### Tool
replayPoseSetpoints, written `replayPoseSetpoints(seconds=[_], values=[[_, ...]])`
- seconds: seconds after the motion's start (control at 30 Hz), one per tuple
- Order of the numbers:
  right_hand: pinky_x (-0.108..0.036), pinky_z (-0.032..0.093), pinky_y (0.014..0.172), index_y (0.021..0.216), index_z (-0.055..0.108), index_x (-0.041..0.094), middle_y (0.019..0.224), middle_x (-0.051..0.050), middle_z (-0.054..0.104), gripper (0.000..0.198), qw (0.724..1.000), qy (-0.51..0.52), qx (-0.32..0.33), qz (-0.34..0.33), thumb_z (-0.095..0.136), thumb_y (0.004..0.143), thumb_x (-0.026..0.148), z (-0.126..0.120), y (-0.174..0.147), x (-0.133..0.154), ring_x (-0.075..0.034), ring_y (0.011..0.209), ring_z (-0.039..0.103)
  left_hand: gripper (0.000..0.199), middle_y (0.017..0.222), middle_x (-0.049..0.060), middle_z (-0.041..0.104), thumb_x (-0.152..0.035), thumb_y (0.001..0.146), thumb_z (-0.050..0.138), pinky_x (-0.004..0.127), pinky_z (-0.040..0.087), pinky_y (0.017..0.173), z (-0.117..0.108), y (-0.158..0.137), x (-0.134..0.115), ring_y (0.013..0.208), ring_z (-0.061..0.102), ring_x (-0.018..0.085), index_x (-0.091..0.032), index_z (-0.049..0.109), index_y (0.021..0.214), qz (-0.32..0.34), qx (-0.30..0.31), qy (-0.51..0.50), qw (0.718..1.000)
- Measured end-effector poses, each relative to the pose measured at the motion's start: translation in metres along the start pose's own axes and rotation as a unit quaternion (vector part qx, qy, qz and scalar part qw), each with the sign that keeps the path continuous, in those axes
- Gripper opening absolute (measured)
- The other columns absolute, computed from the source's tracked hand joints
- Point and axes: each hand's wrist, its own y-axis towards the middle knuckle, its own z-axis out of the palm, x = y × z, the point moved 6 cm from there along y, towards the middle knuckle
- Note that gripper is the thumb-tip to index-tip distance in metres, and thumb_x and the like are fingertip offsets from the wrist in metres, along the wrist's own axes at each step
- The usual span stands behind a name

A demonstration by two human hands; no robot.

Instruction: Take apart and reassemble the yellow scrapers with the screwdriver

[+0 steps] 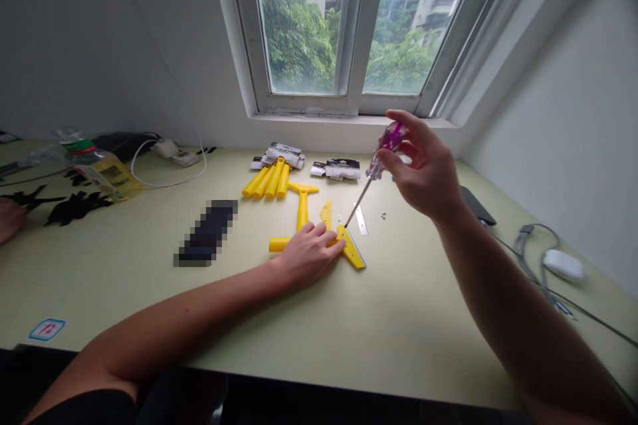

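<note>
Pinning a yellow scraper [353,252] flat near the middle of the table [419,325] with the left hand [310,252], laying its fingers close together over the handle [278,245] and stretching one forward to the head; hiding the thumb from view, so not showing whether gripping underneath. Seeing the handle running leftward under the palm, and the head lying just right of the left fingertips, its long axis slanting from far left to near right. Touching directly with the left hand, the nearer one; holding the right hand [427,174] higher and farther right, closing thumb and fingers around a screwdriver [390,141] and reaching one finger over its top. Pointing the shaft [359,202] down and leftward, placing the tip at the head's far end, but leaving contact with any screw too small to make out. Turning, seemingly, on this angle: leaning the shaft away from upright over a flat-lying head. Finding just beyond a loose yellow plate [326,214], a bare blade [360,218] and, farther right, small screws [383,215]. Seeing farther back a second scraper [302,207], yellow handles [272,180] and packets [343,169]; farther left, a bottle [104,171].
</note>
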Motion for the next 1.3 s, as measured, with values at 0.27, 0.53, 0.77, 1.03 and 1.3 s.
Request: replayPoseSetpoints(seconds=[0.27,0.53,0.77,1.03,1.3], values=[[-0.038,0.058,0.066,0.132,0.047,0.028,0.099,-0.007,0.060,0.044,0.999,0.033,0.027,0.023,0.045,0.088,0.023,-0.007,0.004,-0.010,-0.022,0.082,0.064,0.032,0.105,0.009,0.063,-0.022,0.098,0.039,0.036,0.041,0.081,-0.001,0.000,0.001,0.095,0.053,0.023,-0.021,0.057,0.125,-0.011,-0.007,-0.016,1.000],[-0.029,0.053,0.053,0.116,0.051,0.029,0.089,-0.002,0.053,0.032,0.982,0.174,0.060,0.039,0.050,0.085,0.022,0.003,0.002,-0.003,-0.014,0.066,0.056,0.032,0.105,0.008,0.061,-0.021,0.097,0.039,0.036,0.044,0.080,0.002,0.000,0.000,0.092,0.057,0.022,-0.022,0.057,0.124,-0.020,-0.008,-0.014,1.000],[-0.020,0.021,0.031,0.079,0.041,0.026,0.054,0.009,0.035,0.029,0.906,0.400,-0.096,0.102,0.059,0.085,0.048,0.016,-0.011,-0.002,-0.007,0.038,0.032,0.034,0.105,0.010,0.060,-0.018,0.097,0.038,0.034,0.048,0.080,0.004,0.000,-0.003,0.092,0.056,0.023,-0.016,0.054,0.127,-0.011,0.016,-0.003,1.000],[-0.025,0.019,0.030,0.072,0.039,0.027,0.051,0.007,0.035,0.032,0.909,0.385,-0.101,0.121,0.058,0.084,0.051,0.018,-0.015,0.001,-0.010,0.036,0.028,0.034,0.105,0.012,0.060,-0.018,0.098,0.037,0.037,0.048,0.083,0.003,0.001,-0.004,0.095,0.057,0.024,-0.014,0.053,0.127,-0.005,0.026,0.000,1.000],[-0.032,0.026,0.036,0.088,0.046,0.034,0.053,0.002,0.042,0.044,0.966,0.208,-0.068,0.138,0.038,0.081,0.077,0.017,-0.019,0.001,-0.018,0.040,0.037,0.034,0.106,0.012,0.061,-0.017,0.097,0.037,0.037,0.048,0.085,0.004,0.000,-0.004,0.098,0.057,0.024,-0.013,0.053,0.127,0.000,0.025,-0.008,1.000]])
